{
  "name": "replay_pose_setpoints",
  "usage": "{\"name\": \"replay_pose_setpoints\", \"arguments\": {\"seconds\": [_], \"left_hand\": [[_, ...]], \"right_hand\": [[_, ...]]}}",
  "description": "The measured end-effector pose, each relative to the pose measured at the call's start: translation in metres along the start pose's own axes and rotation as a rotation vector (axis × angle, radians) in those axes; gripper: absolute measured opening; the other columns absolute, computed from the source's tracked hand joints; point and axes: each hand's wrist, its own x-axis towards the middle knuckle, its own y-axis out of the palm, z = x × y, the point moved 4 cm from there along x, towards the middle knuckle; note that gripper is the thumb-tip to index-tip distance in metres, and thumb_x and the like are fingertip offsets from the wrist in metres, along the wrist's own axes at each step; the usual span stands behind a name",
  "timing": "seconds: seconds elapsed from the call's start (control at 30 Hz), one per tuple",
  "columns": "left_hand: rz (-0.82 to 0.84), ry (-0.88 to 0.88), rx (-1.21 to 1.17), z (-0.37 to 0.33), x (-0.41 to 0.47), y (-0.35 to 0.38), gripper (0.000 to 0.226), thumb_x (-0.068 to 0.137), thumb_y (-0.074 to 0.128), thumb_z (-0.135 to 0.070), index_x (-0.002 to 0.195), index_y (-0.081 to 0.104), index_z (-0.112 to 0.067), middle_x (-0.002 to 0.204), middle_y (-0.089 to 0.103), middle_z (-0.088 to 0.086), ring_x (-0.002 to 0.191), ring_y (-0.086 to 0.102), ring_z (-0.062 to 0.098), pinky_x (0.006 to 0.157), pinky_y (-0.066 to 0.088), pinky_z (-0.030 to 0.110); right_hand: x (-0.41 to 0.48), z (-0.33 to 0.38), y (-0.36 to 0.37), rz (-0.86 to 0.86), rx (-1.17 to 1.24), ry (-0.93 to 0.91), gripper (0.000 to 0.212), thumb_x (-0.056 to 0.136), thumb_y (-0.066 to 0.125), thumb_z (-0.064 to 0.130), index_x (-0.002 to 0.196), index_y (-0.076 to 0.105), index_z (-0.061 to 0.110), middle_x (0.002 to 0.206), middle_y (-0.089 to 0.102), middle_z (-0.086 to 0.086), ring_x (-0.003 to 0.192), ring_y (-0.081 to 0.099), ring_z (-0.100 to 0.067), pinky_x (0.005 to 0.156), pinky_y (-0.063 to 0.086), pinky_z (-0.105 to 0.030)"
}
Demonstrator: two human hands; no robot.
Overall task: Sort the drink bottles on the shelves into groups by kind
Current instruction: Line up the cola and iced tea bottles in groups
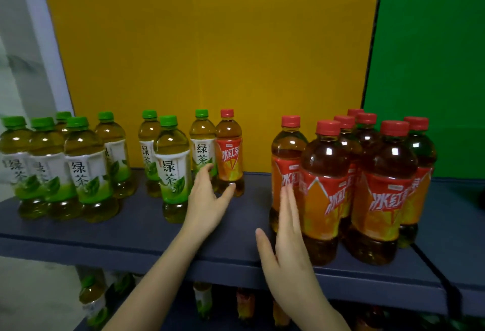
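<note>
1. Up on the dark shelf (131,228), two camps: green-capped tea bottles (84,168) crowd the left end, and red-capped tea bottles (325,191) are packed tight on the right.
2. One stray red-capped bottle (228,152) stands at the back near the middle, upright, right beside a green-capped bottle (202,144) and well apart from its own kind.
3. The left hand (207,199) is on that stray. Its thumb touches the front of the bottle low down and its fingers reach to the gap between the stray and its green neighbour. The fingers are spread and only lightly curved, with no firm hold showing.
4. Another green-capped bottle, the front one (173,168), stands just left of that wrist.
5. The right hand (288,246) is flat, with fingers straight and together and the thumb out to the side. The fingertips rest against the label of the nearest red bottle (287,152) at the left edge of the red group.
6. Behind the shelf are a yellow panel (210,55) and, further right, a green panel (425,68).
7. Down below, more bottles (202,302) of both kinds stand on a lower level, dim and blurred.
</note>
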Motion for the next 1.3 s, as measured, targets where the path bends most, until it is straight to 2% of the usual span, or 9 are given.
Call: {"name": "replay_pose_setpoints", "arguments": {"seconds": [0.13,0.3,0.43,0.6,0.7,0.8,0.97,1.1,1.3], "left_hand": [[0.081,-0.026,-0.057,0.015,0.027,0.012,0.072,0.083,0.068,-0.026,0.14,0.027,-0.01,0.14,0.044,0.008,0.129,0.042,0.021,0.097,0.033,0.026],[0.123,-0.072,-0.112,0.021,0.048,0.029,0.084,0.082,0.069,-0.024,0.143,0.015,-0.005,0.141,0.042,0.013,0.127,0.044,0.028,0.106,0.037,0.041],[0.107,-0.145,-0.139,0.026,0.058,0.039,0.087,0.082,0.069,-0.024,0.144,0.012,-0.002,0.142,0.04,0.017,0.128,0.042,0.032,0.106,0.037,0.043],[0.071,-0.204,-0.127,0.034,0.064,0.046,0.073,0.085,0.066,-0.022,0.14,0.022,-0.001,0.139,0.043,0.018,0.126,0.044,0.033,0.104,0.037,0.042],[0.065,-0.216,-0.139,0.035,0.063,0.047,0.062,0.087,0.062,-0.017,0.135,0.027,-0.001,0.137,0.045,0.018,0.125,0.045,0.032,0.1,0.038,0.038],[0.074,-0.216,-0.144,0.036,0.064,0.047,0.06,0.088,0.061,-0.017,0.134,0.026,-0.001,0.136,0.046,0.018,0.123,0.047,0.032,0.098,0.039,0.037],[0.097,-0.196,-0.178,0.039,0.066,0.049,0.067,0.086,0.064,-0.016,0.136,0.023,-0.002,0.136,0.046,0.018,0.123,0.047,0.031,0.099,0.039,0.037],[0.103,-0.182,-0.199,0.042,0.069,0.048,0.074,0.082,0.068,-0.017,0.139,0.024,-0.003,0.138,0.044,0.016,0.126,0.045,0.03,0.102,0.036,0.037],[0.092,-0.183,-0.195,0.054,0.069,0.044,0.064,0.077,0.074,-0.022,0.129,0.041,-0.004,0.128,0.052,0.016,0.118,0.051,0.029,0.1,0.042,0.039]], "right_hand": [[0.007,0.002,0.018,-0.216,-0.061,0.043,0.078,0.096,0.041,0.02,0.131,-0.026,0.039,0.141,-0.031,0.028,0.128,-0.027,0.018,0.102,-0.014,0.0],[0.019,0.002,0.032,-0.341,-0.109,0.106,0.078,0.097,0.04,0.015,0.127,-0.029,0.036,0.137,-0.032,0.025,0.13,-0.027,0.009,0.106,-0.014,-0.008],[0.029,-0.001,0.037,-0.4,-0.13,0.128,0.076,0.096,0.04,0.014,0.132,-0.026,0.028,0.144,-0.024,0.015,0.134,-0.02,0.001,0.111,-0.011,-0.016],[0.037,-0.004,0.039,-0.481,-0.281,0.124,0.079,0.094,0.046,0.011,0.14,-0.017,0.019,0.149,-0.011,0.008,0.137,-0.012,-0.004,0.113,-0.005,-0.022],[0.041,-0.006,0.041,-0.508,-0.322,0.132,0.077,0.091,0.051,0.008,0.148,-0.001,0.011,0.156,0.003,-0.002,0.143,0.001,-0.014,0.114,0.003,-0.028],[0.046,-0.007,0.038,-0.502,-0.225,0.135,0.072,0.09,0.053,0.006,0.147,0.011,0.011,0.152,0.016,-0.006,0.141,0.014,-0.019,0.113,0.012,-0.026],[0.066,-0.024,0.035,-0.383,-0.054,0.254,0.079,0.091,0.053,0.015,0.148,-0.002,0.01,0.157,0.005,-0.008,0.145,0.006,-0.02,0.118,0.01,-0.031],[0.081,-0.042,0.033,-0.313,-0.007,0.376,0.084,0.091,0.056,0.023,0.148,-0.004,0.01,0.153,0.018,-0.012,0.141,0.02,-0.025,0.115,0.024,-0.041],[0.106,-0.048,0.035,-0.273,0.045,0.394,0.078,0.085,0.065,0.021,0.144,0.015,0.011,0.142,0.034,-0.01,0.13,0.035,-0.023,0.103,0.033,-0.032]]}}
